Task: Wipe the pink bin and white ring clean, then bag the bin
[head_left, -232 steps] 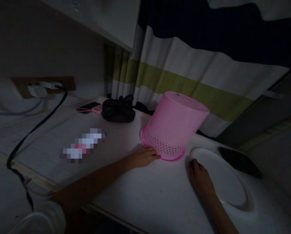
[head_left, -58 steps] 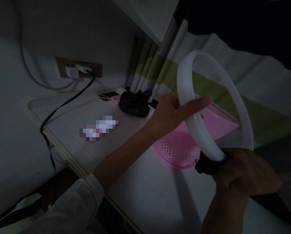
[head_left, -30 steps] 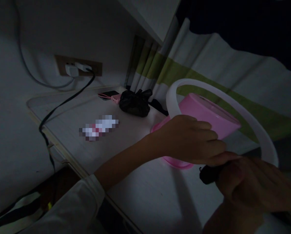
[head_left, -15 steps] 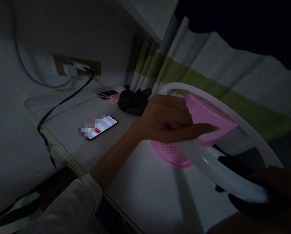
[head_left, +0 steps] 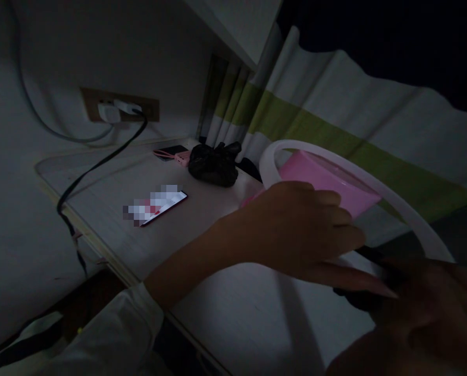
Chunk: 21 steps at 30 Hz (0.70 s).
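Note:
A large, smooth white loop slants over the right half of the table; I cannot make out what kind of thing it is. My left hand comes from the lower left, its fingers curled over the loop's near side with the thumb stretched along it. At the lower right, my right hand is dark and blurred, closed at the loop's near end, where a black part shows. Behind the loop stands a pink plastic container, partly covered by the loop and my left hand.
On the white table lie a lit phone, a knotted black plastic bag, a pink corded device and a dark flat object. A wall socket holds plugs with hanging cables. A striped curtain hangs behind.
My left hand has slid along the loop to the right and down, closer to my right hand. It now hides the container's pink perforated part almost wholly.

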Available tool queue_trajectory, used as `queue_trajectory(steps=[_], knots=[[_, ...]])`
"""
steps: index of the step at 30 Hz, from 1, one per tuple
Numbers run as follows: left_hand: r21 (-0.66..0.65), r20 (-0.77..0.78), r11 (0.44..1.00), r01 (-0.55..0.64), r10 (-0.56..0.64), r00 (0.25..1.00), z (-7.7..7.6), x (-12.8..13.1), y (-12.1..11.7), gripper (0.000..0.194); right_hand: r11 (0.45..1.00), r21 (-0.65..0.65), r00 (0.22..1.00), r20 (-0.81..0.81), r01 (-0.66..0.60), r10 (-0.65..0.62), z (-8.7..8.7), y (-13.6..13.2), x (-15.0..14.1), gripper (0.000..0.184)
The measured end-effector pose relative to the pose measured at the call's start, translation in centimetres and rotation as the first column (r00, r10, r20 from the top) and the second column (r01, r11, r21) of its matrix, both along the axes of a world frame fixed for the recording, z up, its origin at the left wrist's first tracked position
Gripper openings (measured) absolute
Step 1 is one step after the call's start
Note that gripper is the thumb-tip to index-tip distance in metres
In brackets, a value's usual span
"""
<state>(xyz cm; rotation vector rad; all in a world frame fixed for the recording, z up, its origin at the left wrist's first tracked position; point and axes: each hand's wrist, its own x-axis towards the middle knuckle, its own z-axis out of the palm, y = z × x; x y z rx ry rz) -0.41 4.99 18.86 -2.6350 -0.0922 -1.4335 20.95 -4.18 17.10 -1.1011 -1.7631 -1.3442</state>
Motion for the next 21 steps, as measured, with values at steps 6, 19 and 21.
queue_trajectory(steps=[6,19,21], knots=[[-0.018,-0.031,0.993,-0.120,0.120,0.992,-0.4,1.0,0.6,0.053,1.000,0.003,0.991,0.134,0.019,-0.019,0.3,1.1,-3.2,0.026],[0.079,0.203,0.943,-0.323,0.302,0.931,-0.7,1.5,1.1,0.048,0.974,0.224,0.989,-0.144,0.017,0.016,-2.9,3.9,-8.3,0.045],[0.078,0.237,0.934,-0.347,0.321,0.917,-0.7,1.2,1.4,0.049,0.985,0.159,0.983,-0.158,-0.064,0.090,-2.9,3.8,-8.0,0.047]])
